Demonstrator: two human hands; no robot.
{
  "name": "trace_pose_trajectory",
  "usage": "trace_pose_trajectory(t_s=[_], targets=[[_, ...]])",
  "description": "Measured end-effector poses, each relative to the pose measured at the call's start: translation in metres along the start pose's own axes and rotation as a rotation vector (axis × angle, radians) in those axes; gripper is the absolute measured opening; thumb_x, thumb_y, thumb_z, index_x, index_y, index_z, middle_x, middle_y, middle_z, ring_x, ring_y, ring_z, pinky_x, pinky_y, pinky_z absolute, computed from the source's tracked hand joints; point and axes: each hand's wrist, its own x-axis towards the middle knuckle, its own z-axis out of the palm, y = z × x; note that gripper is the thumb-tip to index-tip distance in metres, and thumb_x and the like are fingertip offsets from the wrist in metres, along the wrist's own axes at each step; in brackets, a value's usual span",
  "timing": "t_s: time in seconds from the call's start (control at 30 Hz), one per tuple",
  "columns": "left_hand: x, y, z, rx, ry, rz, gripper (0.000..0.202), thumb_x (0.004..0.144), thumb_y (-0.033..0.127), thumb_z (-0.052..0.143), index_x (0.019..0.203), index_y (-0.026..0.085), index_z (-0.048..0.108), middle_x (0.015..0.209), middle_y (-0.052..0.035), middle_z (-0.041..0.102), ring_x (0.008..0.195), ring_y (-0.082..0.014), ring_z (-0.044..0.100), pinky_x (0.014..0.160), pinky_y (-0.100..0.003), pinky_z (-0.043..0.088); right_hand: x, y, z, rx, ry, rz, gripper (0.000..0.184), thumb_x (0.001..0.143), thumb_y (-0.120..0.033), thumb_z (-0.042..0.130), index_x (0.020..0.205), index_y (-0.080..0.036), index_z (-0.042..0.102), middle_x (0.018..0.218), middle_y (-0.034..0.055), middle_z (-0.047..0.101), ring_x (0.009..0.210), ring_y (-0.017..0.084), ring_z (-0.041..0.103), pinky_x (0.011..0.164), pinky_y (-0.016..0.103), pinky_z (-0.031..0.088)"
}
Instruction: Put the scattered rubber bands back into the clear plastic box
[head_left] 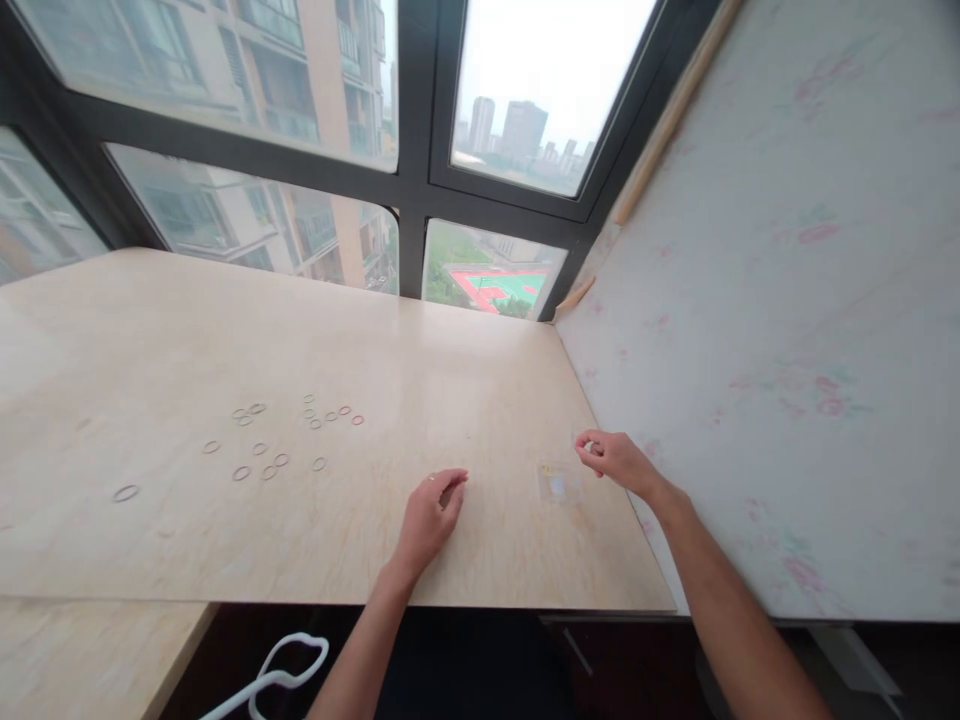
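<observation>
Spreads out as a pale beige, faintly veined countertop [495, 560], glossy in places. Carries, toward the left, a scatter of thin rings [241, 480], partly touching or overlapping, with a reddish ring [358, 425] at the right end and a larger dark ring [126, 500] at the far left. Bears a transparent container [557, 485] toward the right edge.

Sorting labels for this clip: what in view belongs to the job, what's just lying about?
Likely the job:
- clear box, between the left hand and right hand
- thin rings, scattered on the tabletop

Likely just about:
- white looped item, lower left
</observation>
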Motion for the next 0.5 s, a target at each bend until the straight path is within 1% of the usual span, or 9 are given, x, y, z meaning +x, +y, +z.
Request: trace_pose_trajectory(t_s=[0.07,0.13,0.33,0.5], targets=[[0.000,-0.001,0.000,0.016,-0.002,0.001,0.020,0.088,0.027,0.050,0.100,0.020,0.064,0.100,-0.0071,0.071,0.093,-0.0203,0.066,0.085,-0.038,0.052,-0.010,0.005,0.005,-0.045,-0.028,0.022,0.019,0.081,-0.030,0.049,0.077,-0.019,0.064,0.045,-0.0046,0.057,0.042,0.011,0.046,0.049,0.021,0.031],[0.001,-0.001,-0.001,0.031,-0.002,0.002,0.020,0.088,0.028,0.050,0.100,0.020,0.064,0.099,-0.0065,0.071,0.092,-0.0205,0.066,0.085,-0.038,0.053,-0.014,0.009,0.012,-0.081,-0.050,0.030,0.018,0.082,-0.028,0.049,0.077,-0.020,0.064,0.046,-0.0043,0.058,0.044,0.011,0.048,0.050,0.022,0.031],[0.002,0.001,-0.002,0.047,-0.018,-0.012,0.020,0.088,0.029,0.051,0.100,0.021,0.065,0.099,-0.0062,0.071,0.093,-0.0205,0.066,0.084,-0.038,0.053,-0.008,0.015,0.027,-0.134,-0.099,-0.007,0.021,0.085,-0.027,0.048,0.080,-0.020,0.067,0.048,-0.0029,0.061,0.048,0.013,0.054,0.055,0.023,0.033],[0.002,0.002,-0.003,0.029,-0.013,-0.022,0.020,0.088,0.029,0.051,0.099,0.021,0.065,0.099,-0.0060,0.072,0.092,-0.0205,0.067,0.084,-0.037,0.053,-0.006,0.015,0.027,-0.150,-0.102,-0.025,0.024,0.087,-0.028,0.048,0.081,-0.020,0.069,0.050,-0.0013,0.062,0.051,0.014,0.057,0.057,0.023,0.035]])
